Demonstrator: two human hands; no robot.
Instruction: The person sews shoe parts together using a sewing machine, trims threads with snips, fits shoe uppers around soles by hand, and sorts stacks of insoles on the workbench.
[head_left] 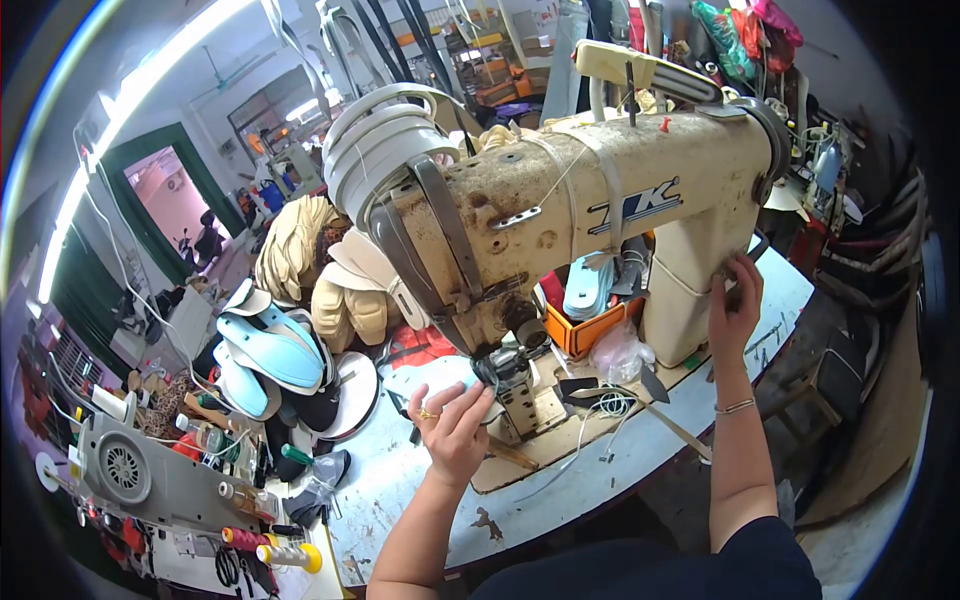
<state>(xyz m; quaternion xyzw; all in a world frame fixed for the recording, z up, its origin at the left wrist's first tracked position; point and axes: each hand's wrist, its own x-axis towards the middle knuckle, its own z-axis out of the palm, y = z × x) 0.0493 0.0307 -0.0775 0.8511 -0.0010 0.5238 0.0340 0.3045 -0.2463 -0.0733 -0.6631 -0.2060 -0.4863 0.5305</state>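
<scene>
A worn beige sewing machine [500, 190] fills the middle of the head view. Beside its needle end, my left hand [455, 430] has its fingers bent against a pale blue shoe piece [430, 376], gripping its near edge. The hand partly covers that piece, and the exact fingertip contact at the needle is hard to see. Over at the machine's right column, my right hand [738, 300] is raised with curled fingers at a dark lever [762, 246]. The fingertips there are partly hidden.
Stacked pale blue shoe pieces [268, 355] and beige padded pieces [295, 245] lie left of the machine. An orange box [575, 338] stands behind its arm. A white cord [612, 404] and dark scissors-like blades [655, 386] lie on the table [400, 520]. Thread spools [290, 555] stand lower left.
</scene>
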